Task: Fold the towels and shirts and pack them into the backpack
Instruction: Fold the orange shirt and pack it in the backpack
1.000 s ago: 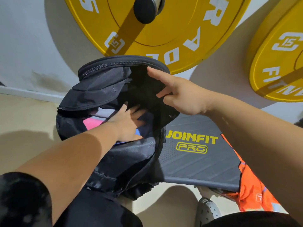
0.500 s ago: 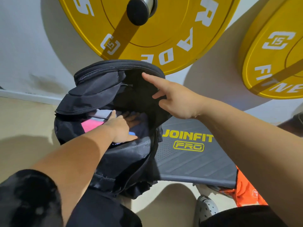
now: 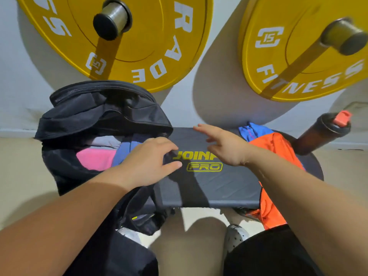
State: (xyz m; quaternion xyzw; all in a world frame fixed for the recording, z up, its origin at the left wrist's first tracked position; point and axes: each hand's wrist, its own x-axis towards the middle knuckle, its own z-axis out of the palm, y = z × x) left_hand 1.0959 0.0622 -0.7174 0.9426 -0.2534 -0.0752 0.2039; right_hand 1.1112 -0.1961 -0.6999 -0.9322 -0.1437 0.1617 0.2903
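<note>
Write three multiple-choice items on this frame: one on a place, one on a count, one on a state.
1. Where is the orange garment? A on the floor; B on a wall hook; C draped over the right end of the bench.
2. How many yellow weight plates are on the wall? A one; B two; C four.
3. The backpack is: A open, with folded cloth inside; B zipped shut; C turned upside down.
Answers: 1 C, it hangs over the bench's edge. 2 B, one is above the backpack, the other is further right. 3 A, the cloth shows pink and blue in its mouth.
</note>
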